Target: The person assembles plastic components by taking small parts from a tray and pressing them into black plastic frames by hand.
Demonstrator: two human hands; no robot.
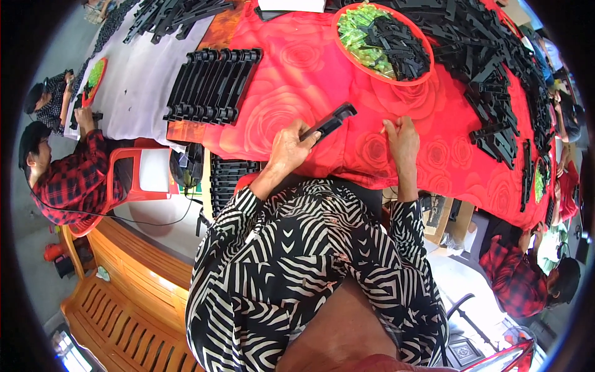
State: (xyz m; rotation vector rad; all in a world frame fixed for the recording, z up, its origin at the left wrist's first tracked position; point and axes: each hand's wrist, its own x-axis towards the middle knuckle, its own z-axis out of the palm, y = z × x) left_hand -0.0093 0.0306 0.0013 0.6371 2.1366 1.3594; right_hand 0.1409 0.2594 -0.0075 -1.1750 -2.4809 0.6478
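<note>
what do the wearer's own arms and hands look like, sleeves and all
The left hand and right hand are bare, with no gloves. The left sleeve and right sleeve are black with a bold whitish pattern of stripes and chevrons, and both end short of the wrists. No watch or cable shows on either wrist; rings are too small to tell.

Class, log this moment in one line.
left hand: holds black part; right hand: over red tablecloth, grip unclear; basket: green pieces, black pieces
</note>
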